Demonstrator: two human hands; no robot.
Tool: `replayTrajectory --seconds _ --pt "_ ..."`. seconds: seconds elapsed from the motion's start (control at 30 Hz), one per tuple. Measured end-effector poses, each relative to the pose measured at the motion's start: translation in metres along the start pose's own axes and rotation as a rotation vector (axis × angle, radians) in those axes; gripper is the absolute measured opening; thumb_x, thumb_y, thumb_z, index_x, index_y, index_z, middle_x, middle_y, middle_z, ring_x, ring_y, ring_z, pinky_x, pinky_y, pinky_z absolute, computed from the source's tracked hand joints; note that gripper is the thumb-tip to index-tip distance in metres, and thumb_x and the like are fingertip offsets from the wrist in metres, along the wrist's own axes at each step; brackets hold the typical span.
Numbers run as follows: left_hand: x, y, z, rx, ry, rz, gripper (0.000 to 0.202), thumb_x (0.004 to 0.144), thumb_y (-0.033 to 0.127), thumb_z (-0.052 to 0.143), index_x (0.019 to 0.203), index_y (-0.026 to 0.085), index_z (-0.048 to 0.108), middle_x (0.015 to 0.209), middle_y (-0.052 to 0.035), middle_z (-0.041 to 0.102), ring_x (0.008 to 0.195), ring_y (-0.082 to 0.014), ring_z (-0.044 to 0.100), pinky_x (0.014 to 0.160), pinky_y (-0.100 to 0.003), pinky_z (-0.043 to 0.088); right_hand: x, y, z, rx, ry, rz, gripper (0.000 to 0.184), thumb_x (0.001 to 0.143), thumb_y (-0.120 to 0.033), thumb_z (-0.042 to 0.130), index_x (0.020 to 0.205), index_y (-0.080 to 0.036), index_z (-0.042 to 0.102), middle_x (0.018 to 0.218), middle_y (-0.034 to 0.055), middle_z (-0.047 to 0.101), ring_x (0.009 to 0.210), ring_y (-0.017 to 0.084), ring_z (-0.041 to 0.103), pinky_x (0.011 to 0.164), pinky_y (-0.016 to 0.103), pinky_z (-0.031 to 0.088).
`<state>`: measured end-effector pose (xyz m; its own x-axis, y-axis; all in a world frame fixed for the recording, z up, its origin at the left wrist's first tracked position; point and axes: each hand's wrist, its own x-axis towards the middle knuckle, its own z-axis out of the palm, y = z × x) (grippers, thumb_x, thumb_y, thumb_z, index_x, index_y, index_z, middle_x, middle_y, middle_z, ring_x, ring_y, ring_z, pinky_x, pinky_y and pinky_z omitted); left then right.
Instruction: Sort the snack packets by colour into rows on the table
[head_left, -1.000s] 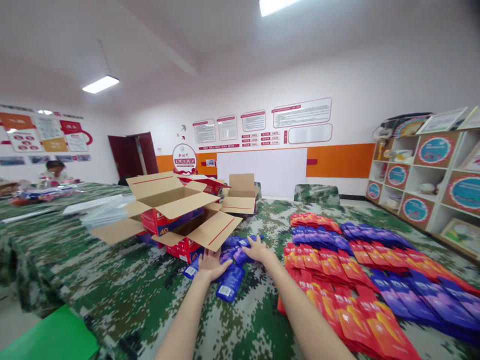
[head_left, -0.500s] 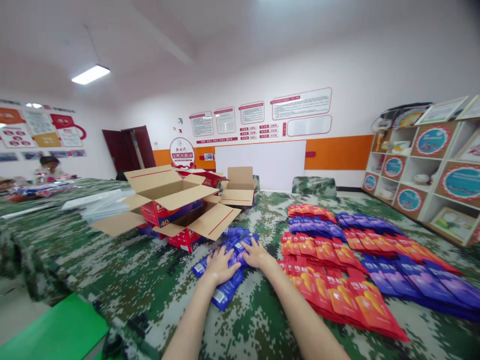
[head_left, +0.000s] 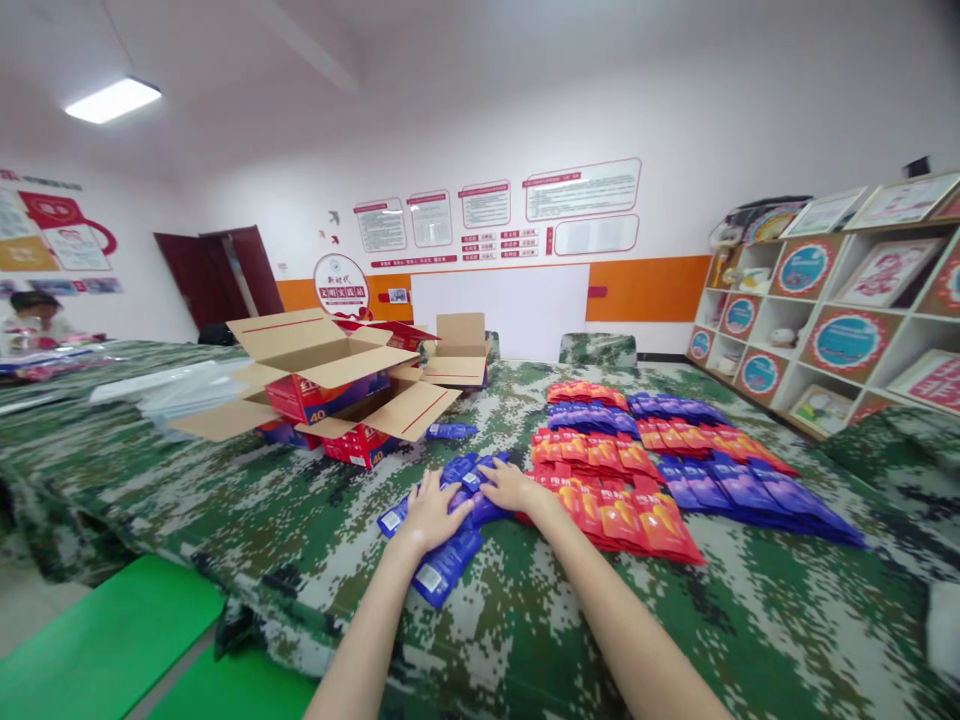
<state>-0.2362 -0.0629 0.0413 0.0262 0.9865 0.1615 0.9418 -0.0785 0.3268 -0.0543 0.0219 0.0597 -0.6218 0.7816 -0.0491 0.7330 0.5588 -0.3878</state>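
A loose pile of blue packets (head_left: 448,562) lies on the table in front of me, several of them overlapping. My left hand (head_left: 433,512) rests on the pile's left side with its fingers spread. On the upper right part of the pile lies my right hand (head_left: 511,487), fingers outstretched and flat. Both palms partly hide the packets beneath. One more blue packet (head_left: 451,431) lies apart, beyond the pile and close to the cardboard boxes.
Open cardboard boxes (head_left: 319,390) stand at left behind the pile. Rows of red packets (head_left: 615,515) and blue packets (head_left: 750,485) lie to the right on the camouflage tablecloth (head_left: 300,560). Green stools (head_left: 112,620) are at lower left. A person (head_left: 37,320) sits far left.
The view has turned to the right. My hands have drawn the pile slightly nearer, leaving one blue packet separate behind it. Both hands stay spread on the packets.
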Motion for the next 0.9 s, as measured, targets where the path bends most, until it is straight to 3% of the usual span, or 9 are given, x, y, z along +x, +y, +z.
replayTrajectory --seconds 0.13,0.23,0.33,0.47,0.57,0.67,0.83,0.9 --pt "0.048 -0.007 -0.009 -0.06 0.098 0.079 0.037 0.085 0.039 0.037 0.116 0.022 0.05 0.13 -0.0082 0.036 0.127 -0.0217 0.03 0.105 -0.035 0.023 0.017 0.006 -0.02 -0.044 0.081 0.009 0.054 0.082 -0.033 0.041 0.132 -0.011 0.039 0.134 0.0163 0.04 0.12 0.024 0.041 0.098 0.033 0.032" --pt "0.101 -0.016 -0.007 0.006 0.056 0.044 0.045 0.079 0.019 0.04 0.124 0.017 0.042 0.13 -0.0086 0.037 0.122 -0.0163 0.037 0.105 -0.025 0.024 0.032 0.016 -0.028 -0.096 0.06 0.016 0.054 0.077 -0.024 0.046 0.128 -0.007 0.043 0.124 0.0186 0.05 0.115 0.024 0.048 0.093 0.031 0.037" --pt "0.149 -0.03 0.0 0.064 0.032 -0.036 0.064 0.069 0.01 0.045 0.131 0.015 0.034 0.138 -0.0103 0.03 0.127 -0.0198 0.03 0.106 -0.027 0.02 0.041 0.027 -0.03 -0.126 0.034 -0.039 0.055 0.075 -0.021 0.045 0.128 -0.006 0.042 0.124 0.0196 0.051 0.114 0.025 0.048 0.092 0.03 0.039" --pt "0.188 -0.052 0.013 0.11 0.006 -0.117 0.072 0.06 0.009 0.048 0.13 0.018 0.038 0.14 -0.0094 0.03 0.13 -0.0283 0.022 0.106 -0.042 0.018 0.042 0.038 -0.029 -0.158 0.045 -0.103 0.059 0.075 -0.021 0.043 0.132 -0.007 0.037 0.122 0.0191 0.052 0.112 0.025 0.05 0.091 0.031 0.04" --pt "0.197 -0.059 0.022 0.133 -0.017 -0.148 0.066 0.062 0.013 0.046 0.127 0.022 0.042 0.134 -0.0097 0.038 0.126 -0.0315 0.029 0.101 -0.048 0.025 0.041 0.039 -0.032 -0.163 0.064 -0.129 0.057 0.076 -0.022 0.043 0.131 -0.008 0.039 0.117 0.0181 0.056 0.107 0.026 0.054 0.087 0.033 0.043" --pt "0.192 -0.055 0.028 0.15 -0.034 -0.127 0.058 0.067 0.015 0.043 0.123 0.026 0.047 0.128 -0.0084 0.043 0.12 -0.0308 0.037 0.098 -0.047 0.029 0.04 0.037 -0.036 -0.157 0.084 -0.135 0.051 0.075 -0.021 0.044 0.125 -0.011 0.045 0.11 0.0163 0.061 0.099 0.026 0.058 0.083 0.034 0.045" --pt "0.177 -0.034 0.022 0.059 0.0 -0.014 0.043 0.073 0.018 0.04 0.111 0.025 0.057 0.113 -0.0055 0.055 0.107 -0.0244 0.049 0.094 -0.036 0.037 0.034 0.033 -0.035 -0.128 0.094 -0.094 0.044 0.072 -0.017 0.048 0.115 -0.01 0.052 0.101 0.0158 0.064 0.091 0.026 0.061 0.076 0.035 0.048" --pt "0.172 -0.018 0.017 -0.063 0.078 0.048 0.037 0.077 0.023 0.038 0.108 0.023 0.058 0.111 -0.0054 0.057 0.104 -0.0235 0.051 0.094 -0.035 0.037 0.028 0.033 -0.033 -0.066 0.143 -0.059 0.045 0.073 -0.018 0.048 0.117 -0.007 0.05 0.103 0.018 0.063 0.092 0.026 0.061 0.077 0.036 0.048"
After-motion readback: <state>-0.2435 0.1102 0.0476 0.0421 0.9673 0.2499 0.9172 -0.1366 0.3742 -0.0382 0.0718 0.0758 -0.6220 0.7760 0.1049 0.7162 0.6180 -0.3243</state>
